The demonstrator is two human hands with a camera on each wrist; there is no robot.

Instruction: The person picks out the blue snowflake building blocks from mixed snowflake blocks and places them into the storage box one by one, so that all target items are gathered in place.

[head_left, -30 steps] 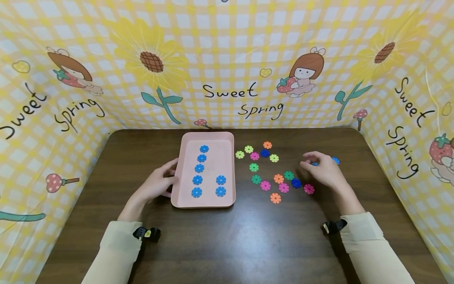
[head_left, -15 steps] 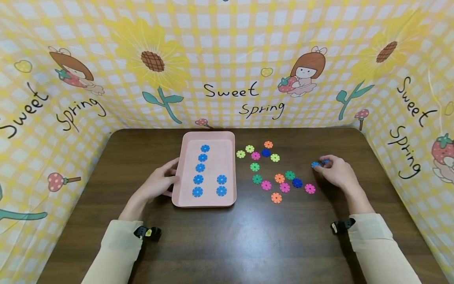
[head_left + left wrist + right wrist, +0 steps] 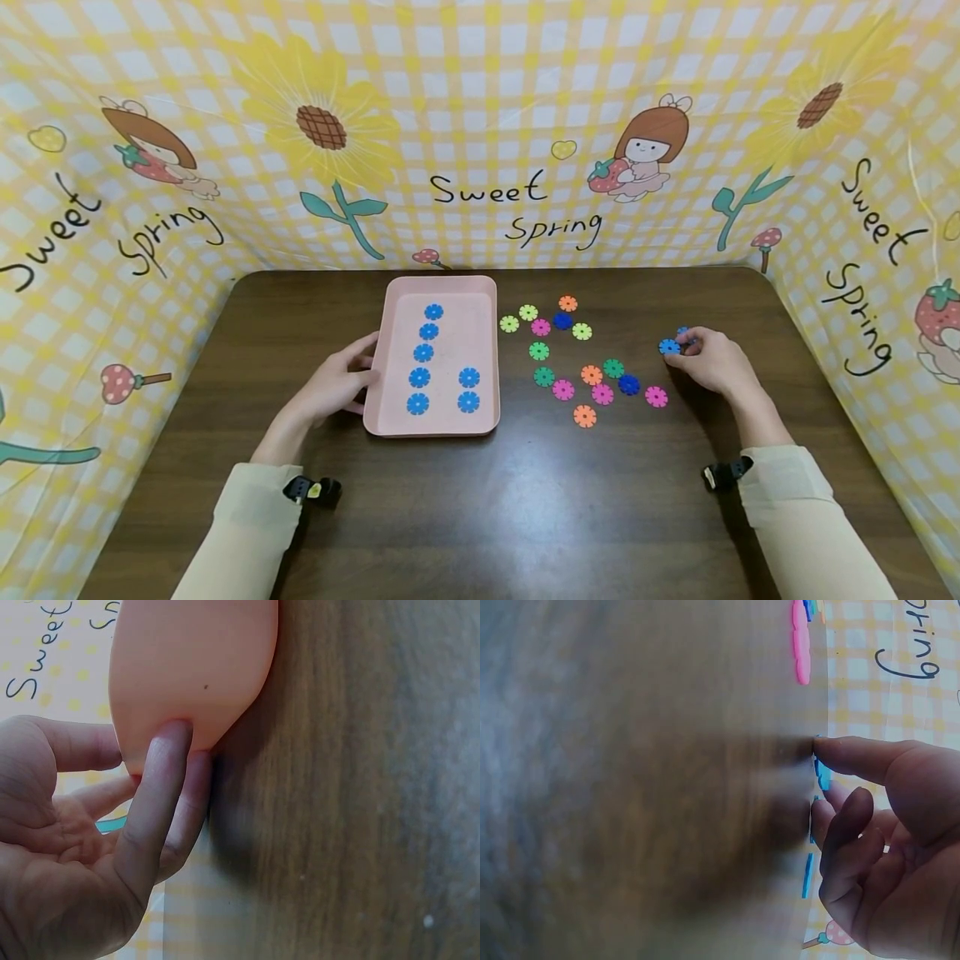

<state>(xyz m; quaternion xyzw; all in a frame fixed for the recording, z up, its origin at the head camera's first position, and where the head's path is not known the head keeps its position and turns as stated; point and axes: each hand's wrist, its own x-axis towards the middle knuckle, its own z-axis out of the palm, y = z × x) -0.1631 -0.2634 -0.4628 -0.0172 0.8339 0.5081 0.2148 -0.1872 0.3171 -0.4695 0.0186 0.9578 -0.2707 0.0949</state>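
Observation:
At the left stands a pink tray (image 3: pixel 431 425) with several blue snowflake discs (image 3: pixel 423 353) lying in it. My left hand (image 3: pixel 333 385) grips the tray's left side; in the left wrist view, fingers of the left hand (image 3: pixel 97 832) press against its pink wall. At the right of the table, my right hand (image 3: pixel 716 362) has its thumb and fingertips at a blue snowflake disc (image 3: pixel 669 347), pinching it close over the table. Another blue disc (image 3: pixel 683 333) shows partly behind those fingers. The right wrist view has a further blue disc (image 3: pixel 807 875) edge-on below the right hand (image 3: pixel 885 840).
Between tray and right hand lie loose snowflake discs: pink (image 3: pixel 563 389), orange (image 3: pixel 585 416), green (image 3: pixel 538 351), yellow-green (image 3: pixel 582 332) and dark blue (image 3: pixel 628 384). A checked cloth (image 3: pixel 480 108) rises behind the brown table (image 3: pixel 480 517) and along both sides.
My right hand has moved right and lowered to the blue discs, its thumb and fingertips closing in on one. The left hand stays at the tray's side.

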